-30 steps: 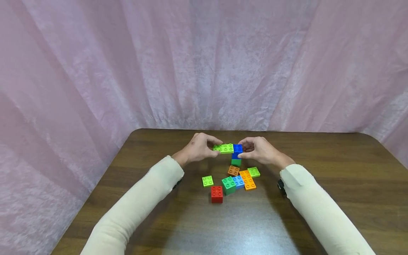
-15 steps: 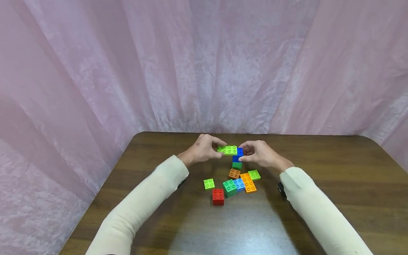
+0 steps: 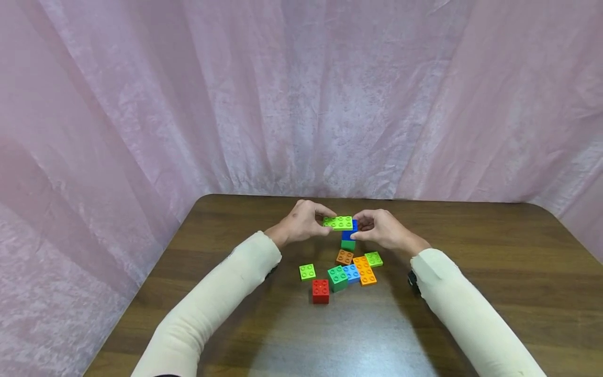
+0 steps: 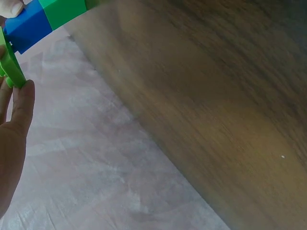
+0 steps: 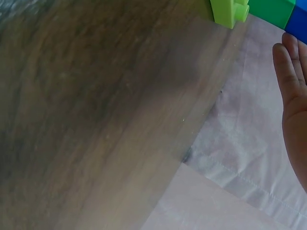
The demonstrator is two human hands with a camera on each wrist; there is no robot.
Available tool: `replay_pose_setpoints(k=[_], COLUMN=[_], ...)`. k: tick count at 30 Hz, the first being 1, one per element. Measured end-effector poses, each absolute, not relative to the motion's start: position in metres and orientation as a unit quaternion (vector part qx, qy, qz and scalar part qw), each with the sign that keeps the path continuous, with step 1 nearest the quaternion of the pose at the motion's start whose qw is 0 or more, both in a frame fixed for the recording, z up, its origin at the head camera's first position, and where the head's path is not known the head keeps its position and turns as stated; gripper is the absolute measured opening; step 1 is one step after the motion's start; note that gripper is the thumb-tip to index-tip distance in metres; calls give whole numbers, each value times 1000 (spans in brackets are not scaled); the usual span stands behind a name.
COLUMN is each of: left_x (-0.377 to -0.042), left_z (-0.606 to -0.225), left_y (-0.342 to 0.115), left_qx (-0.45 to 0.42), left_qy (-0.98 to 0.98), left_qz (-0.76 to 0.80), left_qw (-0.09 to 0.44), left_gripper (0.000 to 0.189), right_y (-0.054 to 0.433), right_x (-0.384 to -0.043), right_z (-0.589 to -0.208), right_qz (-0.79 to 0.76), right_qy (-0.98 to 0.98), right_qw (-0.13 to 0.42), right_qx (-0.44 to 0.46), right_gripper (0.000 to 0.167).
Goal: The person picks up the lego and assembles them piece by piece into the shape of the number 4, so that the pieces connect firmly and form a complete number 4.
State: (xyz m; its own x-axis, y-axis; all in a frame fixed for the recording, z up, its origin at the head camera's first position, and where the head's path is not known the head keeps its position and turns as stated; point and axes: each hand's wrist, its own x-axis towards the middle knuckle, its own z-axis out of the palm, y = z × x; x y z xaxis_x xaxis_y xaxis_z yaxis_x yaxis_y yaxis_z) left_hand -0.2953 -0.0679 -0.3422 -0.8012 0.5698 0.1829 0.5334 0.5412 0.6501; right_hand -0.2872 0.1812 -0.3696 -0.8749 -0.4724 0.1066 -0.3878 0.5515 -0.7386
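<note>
In the head view my left hand (image 3: 301,222) pinches a long lime-green building brick (image 3: 338,223) by its left end, thumb in front and fingers behind. The brick lies across the top of a blue brick (image 3: 349,235), overlapping it in this view. Under the blue one is a green brick (image 3: 348,245). My right hand (image 3: 385,228) pinches the blue brick from the right. In the left wrist view the lime brick (image 4: 10,64) meets the blue brick's studded end. At the green brick's (image 5: 271,10) far end in the right wrist view is a lime piece (image 5: 225,12) with a stud.
Nearer on the wooden table (image 3: 471,251) lie a brown brick (image 3: 345,257), an orange one (image 3: 365,270), a light-blue one (image 3: 351,273), a green one (image 3: 337,278), a red one (image 3: 321,291) and two small lime ones (image 3: 307,272). A pink curtain (image 3: 301,104) hangs behind.
My left hand has moved right with the long lime brick, which now covers more of the blue brick's top. The right hand keeps its grip on the blue brick. The view has shifted slightly.
</note>
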Motion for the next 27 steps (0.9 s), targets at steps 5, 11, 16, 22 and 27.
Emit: replay_pose_setpoints(k=[5,11,16,22,27], left_x=[-298,-301,-300,-300,-300], left_z=[-342,-340,-339,-336,-333], left_y=[-65,-63,-62,-61,-59], left_qx=[322,322,327,330,329], left_qy=[878,880,884,890,892], left_qz=[354,348,333,313,309], left_qw=[25,27,31,30,35], left_gripper=[30,30,30,31,32], right_y=[181,178,177,177,177], right_x=[-289,-290,-289,-288,-287], right_z=[-373,-376,-376,-375,-372], right_qz=[-411,-419,-421,-424,-420], right_qy=[880,874,874,873,872], right_qw=[61,72,77,77,71], right_qx=[-231,-234,-229,-227,-240], right_gripper=[39,38,37,39,39])
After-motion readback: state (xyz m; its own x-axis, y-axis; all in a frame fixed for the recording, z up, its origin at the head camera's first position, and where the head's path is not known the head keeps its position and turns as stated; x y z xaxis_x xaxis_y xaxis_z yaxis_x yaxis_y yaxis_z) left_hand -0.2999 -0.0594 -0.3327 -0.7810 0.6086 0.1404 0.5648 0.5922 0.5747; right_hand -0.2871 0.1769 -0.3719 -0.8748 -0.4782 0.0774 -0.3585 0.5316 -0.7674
